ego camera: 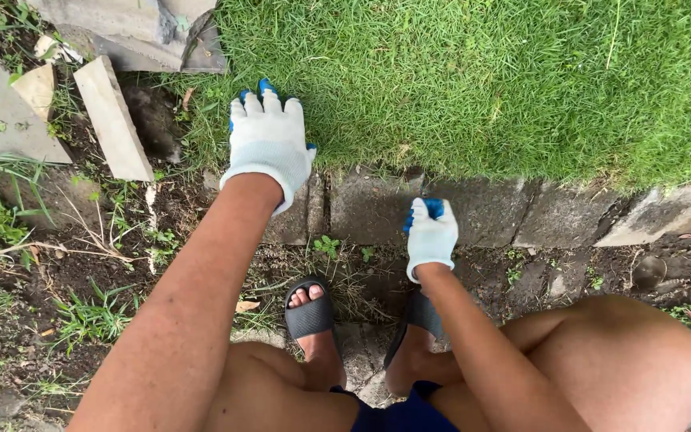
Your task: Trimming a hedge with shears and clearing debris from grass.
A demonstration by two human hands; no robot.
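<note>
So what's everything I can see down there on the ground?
lawn: one, green, top and right
stone edging: one row, grey, along the lawn's near edge
loose slabs: several, grey and pale, top left
soil with weeds: brown and green, left side
sandals: two, dark, bottom centre
left hand: white glove, blue fingertips, on the grass edge
right hand: same kind of glove, at the edging
bare legs: crouched, bottom

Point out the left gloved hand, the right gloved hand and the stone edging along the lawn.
left hand [268, 138], head view: back of the white glove.
right hand [431, 234], head view: back of the glove.
stone edging [369, 210], head view: top of a bare block.
</note>
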